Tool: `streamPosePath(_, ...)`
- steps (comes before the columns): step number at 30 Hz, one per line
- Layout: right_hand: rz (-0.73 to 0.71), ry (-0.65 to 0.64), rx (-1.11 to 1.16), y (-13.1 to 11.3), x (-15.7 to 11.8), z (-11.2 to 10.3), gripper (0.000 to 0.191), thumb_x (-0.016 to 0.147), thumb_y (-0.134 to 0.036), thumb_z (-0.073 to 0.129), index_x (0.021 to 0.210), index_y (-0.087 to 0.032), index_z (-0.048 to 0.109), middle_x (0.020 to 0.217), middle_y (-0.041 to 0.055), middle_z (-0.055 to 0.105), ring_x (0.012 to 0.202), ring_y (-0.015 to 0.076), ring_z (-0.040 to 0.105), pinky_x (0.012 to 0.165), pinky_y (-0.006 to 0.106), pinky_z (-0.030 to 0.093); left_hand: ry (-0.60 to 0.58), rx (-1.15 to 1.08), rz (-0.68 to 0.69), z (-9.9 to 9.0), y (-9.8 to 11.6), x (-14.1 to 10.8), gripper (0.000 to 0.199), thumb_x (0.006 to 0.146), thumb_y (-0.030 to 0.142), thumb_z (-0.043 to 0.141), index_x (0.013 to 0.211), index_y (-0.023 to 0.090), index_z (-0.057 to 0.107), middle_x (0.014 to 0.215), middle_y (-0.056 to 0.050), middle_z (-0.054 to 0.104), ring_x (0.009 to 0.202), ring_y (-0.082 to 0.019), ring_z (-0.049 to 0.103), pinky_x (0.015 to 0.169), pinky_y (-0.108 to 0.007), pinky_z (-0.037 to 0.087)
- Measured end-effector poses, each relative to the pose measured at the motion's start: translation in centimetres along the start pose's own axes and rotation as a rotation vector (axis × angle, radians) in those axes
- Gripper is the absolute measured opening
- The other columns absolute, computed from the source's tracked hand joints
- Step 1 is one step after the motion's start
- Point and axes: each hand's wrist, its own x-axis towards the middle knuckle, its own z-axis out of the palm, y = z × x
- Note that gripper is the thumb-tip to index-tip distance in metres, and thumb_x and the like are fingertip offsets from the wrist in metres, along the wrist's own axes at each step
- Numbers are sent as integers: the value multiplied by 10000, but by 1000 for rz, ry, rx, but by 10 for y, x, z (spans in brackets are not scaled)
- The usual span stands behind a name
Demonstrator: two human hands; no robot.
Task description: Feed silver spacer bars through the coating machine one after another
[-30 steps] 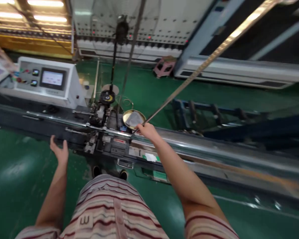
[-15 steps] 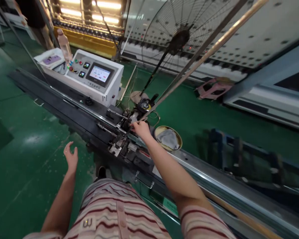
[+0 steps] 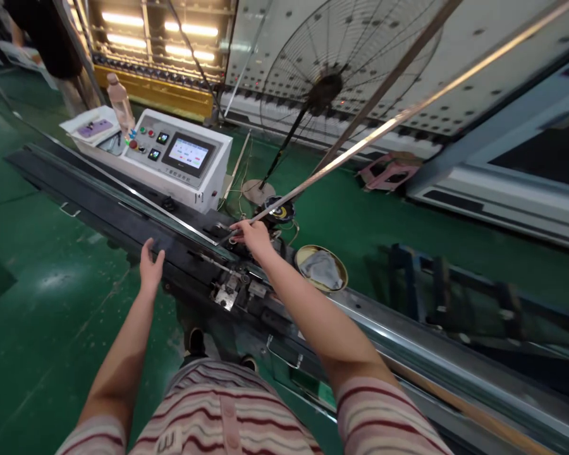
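My right hand [image 3: 252, 239] is closed over the machine, its fingers pinching a long thin metal strip [image 3: 351, 151] that slopes down from the upper right. Another long thin strip [image 3: 123, 183] slants from near these fingertips toward the upper left; whether the two join is hidden. Below the hand sits the machine's clamp block [image 3: 226, 297] with small metal fittings. My left hand [image 3: 150, 268] hovers by the front edge of the dark machine bed [image 3: 104, 212], thumb and fingers apart, holding nothing.
A white control box [image 3: 189, 158] with a lit screen stands behind the bed, a bottle [image 3: 119, 101] beside it. A round tin [image 3: 298, 268] with grey cloth sits right of my hand. Behind are a standing fan [image 3: 325, 91] and a pink stool [image 3: 389, 172]. A person [image 3: 45, 38] stands far left.
My left hand has moved up and right to the bed's edge. My right hand has shifted slightly left and up with the strip, whose slope is now shallower.
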Motion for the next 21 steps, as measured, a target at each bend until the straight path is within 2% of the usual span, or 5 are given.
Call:
streamPosePath(6, 22, 10, 137, -22, -70, -118, 192, 811, -207, 544, 754, -138, 714, 660, 45, 702, 601, 133, 673, 600, 232, 580, -265, -408, -271, 103, 90, 2, 856, 832, 363, 766, 1532, 343, 274, 1515, -145, 501, 1299, -241, 592, 1141, -494, 424)
streamPosePath(10, 38, 61, 145, 0, -122, -212, 223, 866, -277, 550, 879, -140, 725, 760, 70, 727, 679, 150, 705, 651, 257, 602, -501, -543, -246, 181, 152, -61, 1048, 835, 309, 769, 1553, 474, 23, 1490, -111, 543, 1132, -230, 698, 940, -440, 577)
streamPosePath(14, -119, 149, 106, 29, -179, -322, 611, 795, -473, 713, 1352, -249, 596, 1308, 121, 667, 1166, 265, 671, 942, 445, 595, -545, -552, -136, 258, 194, -149, 1101, 826, 303, 760, 1544, 455, -60, 1455, -118, 578, 1032, -218, 736, 809, -343, 620)
streamPosePath(18, -614, 747, 127, 48, -244, -495, 885, 784, -592, 644, 1541, -294, 296, 1616, 142, 343, 1450, 281, 442, 1147, 547, 431, -582, -473, -13, 329, 211, -229, 1006, 889, 331, 677, 1550, 433, -74, 1464, -135, 564, 1059, -213, 730, 808, -319, 620)
streamPosePath(21, -573, 1305, -95, 75, -296, -656, 716, 973, -444, 339, 1602, -232, 73, 1643, 182, 234, 1480, 198, 398, 1155, 496, 406, -628, -396, 87, 379, 213, -281, 927, 941, 317, 597, 1558, 411, -88, 1463, -159, 553, 1070, -214, 726, 786, -311, 622)
